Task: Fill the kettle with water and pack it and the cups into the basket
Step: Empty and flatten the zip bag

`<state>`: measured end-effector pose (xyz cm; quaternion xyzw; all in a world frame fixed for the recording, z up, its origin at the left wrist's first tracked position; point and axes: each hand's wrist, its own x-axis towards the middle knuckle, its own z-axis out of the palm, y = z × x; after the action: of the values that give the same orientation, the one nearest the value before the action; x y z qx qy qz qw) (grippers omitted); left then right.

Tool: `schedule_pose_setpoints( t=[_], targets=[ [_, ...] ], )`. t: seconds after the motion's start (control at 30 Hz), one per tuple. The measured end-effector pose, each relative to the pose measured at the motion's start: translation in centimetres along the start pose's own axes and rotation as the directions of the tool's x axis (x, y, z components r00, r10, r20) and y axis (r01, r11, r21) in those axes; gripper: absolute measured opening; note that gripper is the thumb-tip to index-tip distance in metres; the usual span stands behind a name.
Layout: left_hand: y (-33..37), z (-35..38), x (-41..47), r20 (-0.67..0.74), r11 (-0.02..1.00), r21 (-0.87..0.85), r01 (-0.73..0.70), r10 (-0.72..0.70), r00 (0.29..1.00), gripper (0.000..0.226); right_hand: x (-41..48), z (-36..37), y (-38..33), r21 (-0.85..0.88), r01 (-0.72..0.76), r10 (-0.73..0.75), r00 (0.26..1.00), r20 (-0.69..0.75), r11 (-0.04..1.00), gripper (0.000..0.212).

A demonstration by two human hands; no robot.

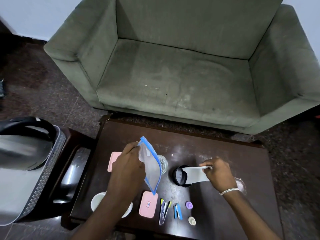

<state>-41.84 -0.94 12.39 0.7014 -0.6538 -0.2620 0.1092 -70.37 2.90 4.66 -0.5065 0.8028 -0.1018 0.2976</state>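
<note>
The steel kettle (22,149) already sits in the grey basket (50,170), yet the glass cup (163,163) remains on the table (225,153) while the left hand (128,170) pinches a zip bag (152,167) and the right hand (218,172) grips white paper (195,174).

The left forearm hides most of the white cups (97,202); the frame's left edge crops the kettle (22,151).

Two pink lids (148,206) (112,161), two staplers (164,211) (177,210), one kettle (22,149), one basket (43,179).
</note>
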Motion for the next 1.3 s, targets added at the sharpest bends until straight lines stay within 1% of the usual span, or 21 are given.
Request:
schedule_pose_setpoints(
  t=[0.13, 0.33, 0.4, 0.5, 0.57, 0.6, 0.63, 0.67, 0.73, 0.77, 0.8, 0.87, 0.9, 0.97, 1.0, 1.03, 1.07, 1.13, 1.2, 1.23, 1.3],
  targets=[
    [0.1, 0.1, -0.2, 0.011, 1.0, -0.004, 0.006, -0.006, 1.0, 0.05, 0.5, 2.8, 0.0, -0.059, -0.002, 0.004, 0.999, 0.036, 0.998, 0.031],
    [0.5, 0.1, -0.7, 0.022, 1.0, -0.005, -0.025, 0.025, 0.999, 0.049, 0.8, 5.0, -0.2, -0.05, -0.045, 0.045, 0.999, -0.001, 0.998, 0.036],
    [0.4, 0.1, -0.9, 0.02, 0.999, -0.012, -0.032, 0.032, 0.999, 0.05, 0.9, 5.2, 0.1, -0.05, -0.05, 0.05, 0.999, -0.005, 0.998, 0.035],
    [0.4, 0.1, -0.9, 0.026, 0.999, -0.026, -0.024, 0.025, 0.999, 0.046, 0.8, 4.7, 0.1, -0.075, -0.046, 0.05, 0.998, 0.045, 0.996, 0.029],
    [0.6, 0.0, -0.8, 0.025, 0.999, -0.029, -0.027, 0.028, 0.999, 0.04, 0.4, 3.4, -0.3, -0.099, -0.04, 0.045, 0.998, 0.051, 0.994, 0.041],
    [0.7, -0.1, -0.8, 0.019, 0.999, -0.031, -0.036, 0.036, 0.999, 0.037, 0.0, 2.6, -0.6, -0.085, -0.005, 0.007, 1.0, 0.014, 0.996, 0.048],
    [0.7, -0.2, -0.8, 0.012, 0.998, -0.035, -0.047, 0.047, 0.999, 0.033, -0.6, 1.6, -1.3, -0.026, 0.057, -0.059, 0.997, -0.05, 0.998, 0.052],
    [0.8, -0.2, -0.8, 0.002, 0.997, -0.042, -0.059, 0.059, 0.998, 0.03, -1.5, 0.6, -2.4, 0.082, 0.149, -0.137, 0.982, -0.129, 0.985, 0.05],
    [1.1, -0.3, -0.8, -0.021, 0.996, -0.059, -0.073, 0.072, 0.997, 0.027, -3.7, -1.3, -5.3, 0.305, 0.369, -0.303, 0.922, -0.243, 0.878, 0.041],
    [1.3, -0.5, -0.8, -0.032, 0.994, -0.073, -0.08, 0.078, 0.996, 0.027, -4.8, -2.0, -6.7, 0.352, 0.461, -0.392, 0.885, -0.252, 0.815, 0.039],
    [1.6, -0.6, -0.9, -0.041, 0.992, -0.092, -0.091, 0.087, 0.995, 0.027, -5.8, -2.5, -8.0, 0.347, 0.532, -0.479, 0.847, -0.231, 0.773, 0.041],
    [2.3, -1.0, -0.9, -0.054, 0.984, -0.139, -0.114, 0.108, 0.993, 0.024, -7.3, -2.9, -9.8, 0.211, 0.609, -0.596, 0.792, -0.128, 0.764, 0.051],
    [2.6, -1.3, -0.9, -0.062, 0.98, -0.161, -0.12, 0.111, 0.992, 0.021, -7.7, -2.8, -10.4, 0.091, 0.61, -0.607, 0.792, -0.065, 0.787, 0.058],
    [3.1, -1.9, -0.7, -0.094, 0.975, -0.179, -0.134, 0.118, 0.988, 0.015, -7.8, -2.5, -11.3, -0.148, 0.544, -0.544, 0.838, 0.042, 0.826, 0.073],
    [3.1, -2.2, -0.6, -0.111, 0.973, -0.18, -0.142, 0.123, 0.986, 0.015, -7.7, -2.3, -11.5, -0.239, 0.503, -0.499, 0.863, 0.082, 0.83, 0.076],
    [3.1, -2.5, -0.4, -0.125, 0.973, -0.176, -0.15, 0.129, 0.984, 0.014, -7.6, -2.1, -11.6, -0.31, 0.475, -0.465, 0.878, 0.111, 0.823, 0.075],
    [3.0, -2.8, -0.2, -0.138, 0.973, -0.167, -0.16, 0.138, 0.981, 0.013, -7.4, -2.1, -11.6, -0.361, 0.461, -0.446, 0.886, 0.129, 0.811, 0.067],
    [2.4, -3.5, 0.3, -0.136, 0.978, -0.122, -0.171, 0.154, 0.979, 0.013, -6.8, -2.3, -11.4, -0.38, 0.468, -0.459, 0.88, 0.121, 0.798, 0.04],
    [1.6, -4.2, 0.8, -0.08, 0.978, -0.084, -0.191, 0.184, 0.98, 0.022, -6.0, -3.0, -10.9, -0.252, 0.491, -0.486, 0.87, 0.087, 0.834, 0.016],
    [1.2, -4.5, 0.9, -0.043, 0.976, -0.072, -0.207, 0.205, 0.978, 0.027, -5.6, -3.5, -10.7, -0.144, 0.498, -0.494, 0.867, 0.066, 0.855, 0.011],
    [0.3, -5.0, 1.1, 0.013, 0.96, -0.077, -0.268, 0.27, 0.963, 0.032, -4.9, -4.8, -10.4, 0.071, 0.495, -0.497, 0.867, 0.016, 0.866, 0.015]
  ],
)
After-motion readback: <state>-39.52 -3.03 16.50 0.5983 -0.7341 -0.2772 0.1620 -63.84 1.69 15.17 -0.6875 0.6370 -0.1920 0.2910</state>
